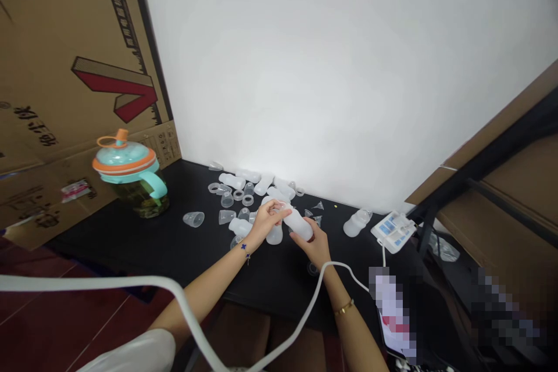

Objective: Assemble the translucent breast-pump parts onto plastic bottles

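Note:
A frosted white baby bottle [298, 223] is held tilted between both hands above the black table. My left hand [269, 216] is closed at its neck end, thumb and fingers pinched around a clear part there that I cannot fully make out. My right hand [315, 242] grips the base end of the bottle. Just under the hands lies another white bottle [274, 235]. Around them are several loose white bottle bodies [232, 181], clear caps [227, 199], rings [247, 200] and clear nipples [318, 206]. A bottle with a clear top [357, 223] lies to the right.
A large lidded jug [131, 177] with dark liquid stands left, before a cardboard box [56, 58]. A white power strip [394, 231] and a phone [396, 319] lie right. A thick white cable [174, 288] crosses the foreground. The white wall [305, 70] bounds the black table [183, 256].

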`<state>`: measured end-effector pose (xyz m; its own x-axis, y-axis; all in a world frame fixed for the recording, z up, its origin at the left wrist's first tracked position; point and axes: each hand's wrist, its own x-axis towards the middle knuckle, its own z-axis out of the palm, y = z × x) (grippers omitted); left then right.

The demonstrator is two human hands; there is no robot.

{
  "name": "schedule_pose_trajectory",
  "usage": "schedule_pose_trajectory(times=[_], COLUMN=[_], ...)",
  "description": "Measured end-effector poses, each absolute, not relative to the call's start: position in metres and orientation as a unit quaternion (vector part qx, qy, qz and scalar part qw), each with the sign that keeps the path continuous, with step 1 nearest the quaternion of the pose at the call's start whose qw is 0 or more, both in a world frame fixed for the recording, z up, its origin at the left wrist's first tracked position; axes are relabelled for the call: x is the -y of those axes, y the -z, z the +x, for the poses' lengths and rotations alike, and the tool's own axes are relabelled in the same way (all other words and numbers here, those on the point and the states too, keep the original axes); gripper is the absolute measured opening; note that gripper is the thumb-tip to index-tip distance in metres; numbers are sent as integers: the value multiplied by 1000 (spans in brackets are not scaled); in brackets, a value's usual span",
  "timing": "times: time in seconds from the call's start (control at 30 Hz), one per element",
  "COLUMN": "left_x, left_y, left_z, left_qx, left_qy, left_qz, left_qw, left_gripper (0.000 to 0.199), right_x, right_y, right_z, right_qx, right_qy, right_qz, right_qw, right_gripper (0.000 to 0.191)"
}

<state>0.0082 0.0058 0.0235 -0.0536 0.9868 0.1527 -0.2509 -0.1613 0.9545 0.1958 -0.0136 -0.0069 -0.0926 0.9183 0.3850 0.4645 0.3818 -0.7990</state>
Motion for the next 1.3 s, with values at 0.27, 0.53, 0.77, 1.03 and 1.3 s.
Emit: schedule_pose_trajectory(times=[0.27,0.53,0.77,1.03,1.3], left_x=[-9,-8,-5,-8,-11], left_y=[-21,-22,-26,-19,-16], left_z=[6,4,3,1,0], left_qx=[-397,-388,-378,-361,-343], left_qy=[-594,-579,-573,-567,-569], left_qz=[459,466,476,490,496], left_qw=[528,545,550,555,559], left_gripper=[41,46,47,45,37], right_x=[16,14,15,15,14], right_y=[0,0,-1,-5,-5], right_z=[197,201,201,203,206], right_qx=[710,721,727,718,713], right_qy=[-239,-226,-240,-279,-312], right_qz=[-498,-504,-501,-494,-481], right_qw=[437,419,405,404,403], right_gripper=[49,50,47,41,38])
